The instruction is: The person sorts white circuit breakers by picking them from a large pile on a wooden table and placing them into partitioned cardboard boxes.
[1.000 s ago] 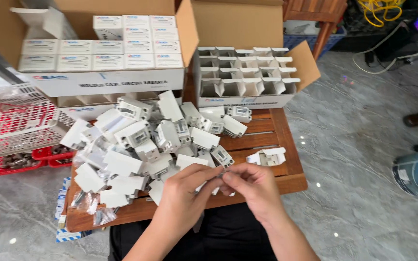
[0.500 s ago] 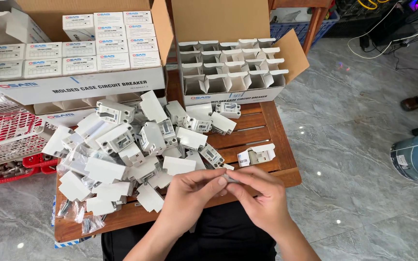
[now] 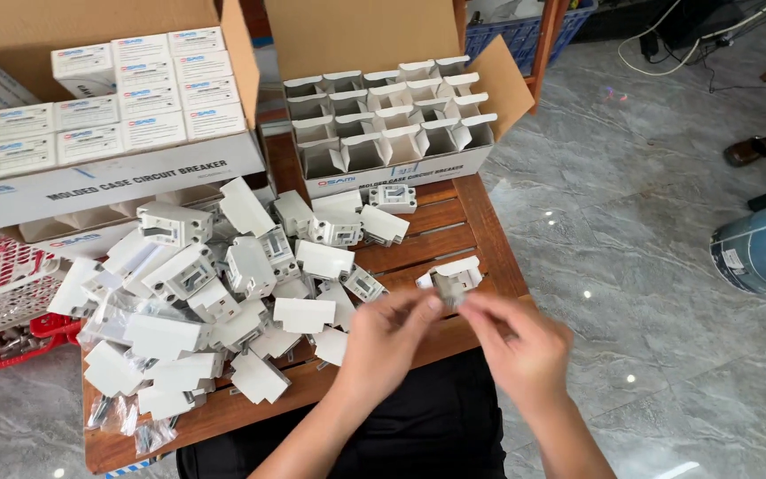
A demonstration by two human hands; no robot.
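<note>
Hands meeting low over the near edge of the tabletop (image 3: 480,235), both blurred. Left hand (image 3: 389,341) reaching up and inward, fingertips closing toward a small white piece (image 3: 450,282); right hand (image 3: 518,348) coming in from the other side, fingers curled and drawn together near the same spot. Pinching something tiny between them, apparently, though motion smear is making it impossible to tell what, or whether either hand is actually gripping the white piece or only brushing its lower edge. Small white piece sitting just above the fingertips, on the wooden slats, partly masked by the left thumb; a darker metallic patch showing on its face, details unclear.

Lying to the left of the hands, spreading across the slats: a heap of white breakers (image 3: 223,284), many overlapping, so lower ones staying mostly hidden. Resting beyond the hands, at the far side: an open divided carton (image 3: 383,133) with upright white sleeves in its cells, contents not visible. Standing further left of that: a larger carton of white boxes (image 3: 90,115), cropped by the frame edge. Peeking in at the far left: a red and white basket (image 3: 2,310), cut off. Forearms running out of view at the bottom.
</note>
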